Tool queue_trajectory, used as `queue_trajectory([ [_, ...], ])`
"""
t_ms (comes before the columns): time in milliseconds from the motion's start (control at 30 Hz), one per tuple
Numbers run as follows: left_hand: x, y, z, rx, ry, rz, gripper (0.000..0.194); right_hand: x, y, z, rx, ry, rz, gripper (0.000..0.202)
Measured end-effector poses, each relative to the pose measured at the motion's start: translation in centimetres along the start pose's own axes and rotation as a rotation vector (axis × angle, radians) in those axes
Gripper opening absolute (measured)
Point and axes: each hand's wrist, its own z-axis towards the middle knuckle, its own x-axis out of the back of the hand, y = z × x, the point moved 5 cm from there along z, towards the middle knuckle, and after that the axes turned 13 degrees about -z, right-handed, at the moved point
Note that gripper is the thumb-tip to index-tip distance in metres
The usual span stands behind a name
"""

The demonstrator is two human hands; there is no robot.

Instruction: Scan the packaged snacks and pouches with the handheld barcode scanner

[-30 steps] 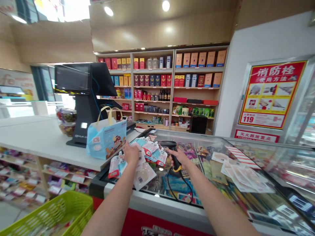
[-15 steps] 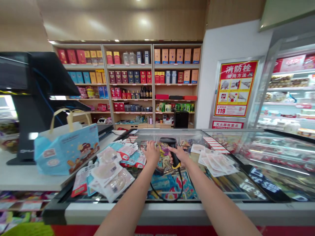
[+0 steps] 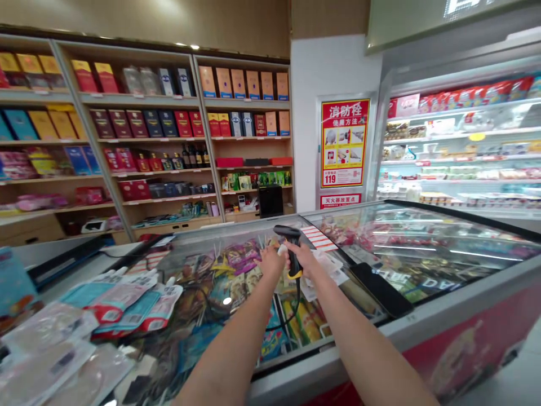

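A black barcode scanner (image 3: 295, 260) with yellow trim and a dangling cable is gripped by my right hand (image 3: 305, 260), its head facing forward over the glass freezer top. My left hand (image 3: 271, 261) is just left of the scanner, close to my right hand, fingers reaching forward; a small whitish patch by its fingertips is too blurred to name. Behind my right wrist lie pale flat packets (image 3: 338, 275), partly hidden. To the left are spouted pouches (image 3: 122, 299) in red, white and blue, with clear flat packets (image 3: 51, 349) nearer me.
The glass-topped freezer (image 3: 236, 228) holds colourful packaged goods. A black flat slab (image 3: 380, 288) lies on its right part. The blue bag (image 3: 14, 282) stands at the left edge. Behind are shelves of boxes (image 3: 152, 124), a fire hydrant notice (image 3: 344, 144) and a lit fridge (image 3: 465, 141).
My view has turned right, so the pouches and bag shift left. My left hand has come closer to the scanner, which stays in my right hand.
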Motion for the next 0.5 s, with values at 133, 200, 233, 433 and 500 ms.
queue_trajectory([
  [133, -1.9, -0.3, 0.7, 0.022, -0.086, 0.093, 0.038, 1.0, 0.7, 0.4, -0.008, 0.058, 0.06, 0.038],
  [200, -2.2, -0.4, 0.7, 0.014, -0.107, 0.109, 0.035, 1.0, 0.9, 0.5, -0.004, 0.065, 0.075, 0.04],
  [233, -2.2, -0.4, 0.8, 0.017, -0.107, 0.105, 0.033, 1.0, 0.9, 0.5, 0.002, 0.063, 0.077, 0.041],
  [433, -2.1, -0.4, 1.4, 0.051, -0.079, 0.08, 0.037, 0.6, 1.2, 0.5, 0.005, 0.029, 0.034, 0.042],
  [500, -2.1, -0.4, 1.6, 0.056, -0.065, 0.068, 0.037, 0.6, 1.4, 0.4, -0.006, 0.033, 0.008, 0.041],
])
